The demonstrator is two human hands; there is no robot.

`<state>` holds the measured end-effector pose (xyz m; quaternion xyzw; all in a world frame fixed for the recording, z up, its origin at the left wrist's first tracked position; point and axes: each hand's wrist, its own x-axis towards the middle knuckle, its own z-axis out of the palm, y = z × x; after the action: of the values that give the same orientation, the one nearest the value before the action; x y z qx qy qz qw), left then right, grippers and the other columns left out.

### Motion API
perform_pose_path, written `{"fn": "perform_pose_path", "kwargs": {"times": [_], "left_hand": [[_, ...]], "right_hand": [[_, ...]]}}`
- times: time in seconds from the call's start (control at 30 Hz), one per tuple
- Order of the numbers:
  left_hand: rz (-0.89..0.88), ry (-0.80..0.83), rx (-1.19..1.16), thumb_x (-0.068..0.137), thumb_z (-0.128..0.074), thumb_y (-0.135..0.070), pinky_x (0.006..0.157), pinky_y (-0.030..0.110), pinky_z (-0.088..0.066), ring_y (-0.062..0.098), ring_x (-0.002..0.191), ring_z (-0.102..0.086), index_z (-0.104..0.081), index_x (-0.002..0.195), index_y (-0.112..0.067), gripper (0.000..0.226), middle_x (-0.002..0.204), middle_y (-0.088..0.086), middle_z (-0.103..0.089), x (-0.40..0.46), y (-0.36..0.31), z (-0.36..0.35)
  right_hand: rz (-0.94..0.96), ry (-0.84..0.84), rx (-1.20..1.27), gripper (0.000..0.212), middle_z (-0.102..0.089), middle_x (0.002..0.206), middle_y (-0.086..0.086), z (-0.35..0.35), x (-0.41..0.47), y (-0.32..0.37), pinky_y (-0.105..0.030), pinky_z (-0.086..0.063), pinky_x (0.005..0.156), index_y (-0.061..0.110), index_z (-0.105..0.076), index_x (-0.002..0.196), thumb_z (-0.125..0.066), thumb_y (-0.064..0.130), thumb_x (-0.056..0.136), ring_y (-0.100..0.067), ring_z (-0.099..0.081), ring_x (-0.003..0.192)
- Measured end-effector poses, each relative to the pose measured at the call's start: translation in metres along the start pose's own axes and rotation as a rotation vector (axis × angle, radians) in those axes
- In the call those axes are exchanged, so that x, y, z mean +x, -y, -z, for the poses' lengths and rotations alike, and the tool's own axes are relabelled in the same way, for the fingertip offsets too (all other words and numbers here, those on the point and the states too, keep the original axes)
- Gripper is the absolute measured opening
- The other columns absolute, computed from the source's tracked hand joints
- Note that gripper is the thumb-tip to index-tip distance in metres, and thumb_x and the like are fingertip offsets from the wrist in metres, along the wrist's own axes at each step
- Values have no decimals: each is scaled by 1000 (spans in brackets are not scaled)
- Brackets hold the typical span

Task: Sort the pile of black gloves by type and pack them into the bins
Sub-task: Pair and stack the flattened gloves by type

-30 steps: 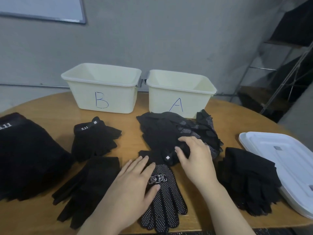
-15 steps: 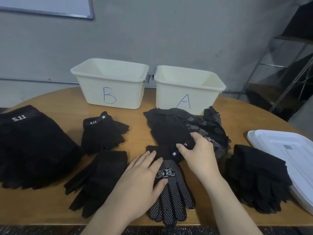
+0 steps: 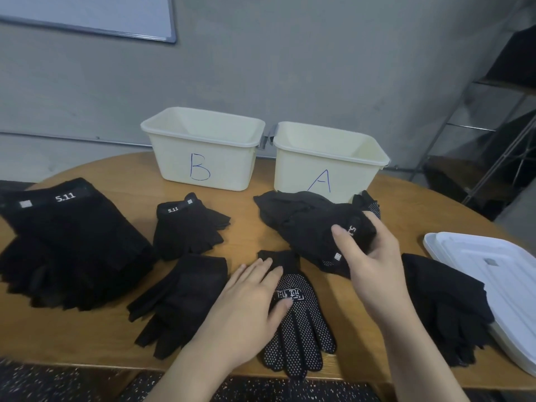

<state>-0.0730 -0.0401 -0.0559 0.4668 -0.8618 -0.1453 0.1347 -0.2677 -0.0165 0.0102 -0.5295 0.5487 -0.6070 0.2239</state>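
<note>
Right hand (image 3: 374, 256) grasps cuff of glove (image 3: 327, 227) at top of pile (image 3: 290, 210) in front of bin A (image 3: 327, 169); left hand (image 3: 249, 303) flat, fingers spread, pressing dotted glove (image 3: 298, 329) on table (image 3: 243, 236). Bin B (image 3: 203, 158) stands left of bin A. Sorted stacks: big one far left (image 3: 72, 245), small 5.11 pair (image 3: 188, 224), plain pair (image 3: 179, 300), stack at right (image 3: 443, 300) beside white lid (image 3: 499, 274)
</note>
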Motion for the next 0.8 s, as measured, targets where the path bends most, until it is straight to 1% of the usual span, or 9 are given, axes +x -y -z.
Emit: {"fn": "perform_pose_path", "kwargs": {"times": [0.07,0.13,0.23,0.33,0.4,0.47,0.53,0.67,0.8], "left_hand": [[94,-92,-239,106,-24,-58,123,19,-9,-3,151,-15,-21,161,-34,61,167,-17,-20,-1,-7,8],[216,-166,-625,102,-22,-65,119,19,-19,-8,143,-27,-31,156,-40,61,160,-23,-32,0,-10,14],[286,-192,-1075,76,-31,-98,124,42,-29,0,142,-41,-43,147,-51,87,153,-24,-45,-2,-7,17],[292,-110,-1418,61,-59,-97,122,50,-34,10,139,-51,-50,147,-40,104,148,-15,-56,-9,-4,27],[269,-47,-1482,66,-73,-83,119,48,-40,13,134,-57,-54,146,-28,100,143,-9,-62,-16,-6,39],[225,-24,-1482,78,-75,-55,109,40,-51,16,124,-65,-63,135,-17,69,132,-2,-71,-20,-7,44],[213,-53,-1523,79,-78,-31,97,36,-58,22,115,-71,-74,117,-13,42,120,7,-75,-24,-9,48],[219,-201,-1470,74,-86,-16,92,43,-59,28,102,-75,-80,81,-24,12,103,13,-78,-29,0,50],[237,-317,-1421,74,-89,-18,95,49,-55,30,100,-75,-79,80,-22,12,101,15,-78,-40,14,54]], "right_hand": [[-41,51,85,9,-75,105,-5,7,-3,1,-44,-57,93,15,-71,103,-65,9,99,-22,-70,104],[-78,137,216,18,-74,116,-13,13,-7,2,-59,-51,102,12,-71,112,-64,10,95,-33,-68,114],[-163,237,465,43,-67,125,-28,15,-12,7,-63,-44,109,-6,-63,126,-60,5,85,-46,-62,122],[-216,357,559,53,-61,128,-38,12,-16,9,-66,-39,109,-16,-56,128,-66,6,81,-56,-57,123],[-250,415,561,57,-59,127,-42,10,-18,8,-70,-38,107,-17,-56,127,-68,11,78,-60,-55,121],[-285,451,535,53,-60,125,-41,6,-19,9,-68,-42,103,-12,-60,124,-71,11,77,-58,-58,118],[-295,480,486,38,-67,120,-33,1,-19,11,-56,-50,96,-3,-68,118,-69,7,81,-46,-66,112],[-293,500,372,19,-75,109,-19,-10,-18,17,-34,-58,80,7,-76,109,-70,9,91,-30,-73,100],[-326,444,304,24,-76,110,-18,-24,-15,20,-52,-54,89,8,-75,113,-66,10,91,-41,-71,105]]}}
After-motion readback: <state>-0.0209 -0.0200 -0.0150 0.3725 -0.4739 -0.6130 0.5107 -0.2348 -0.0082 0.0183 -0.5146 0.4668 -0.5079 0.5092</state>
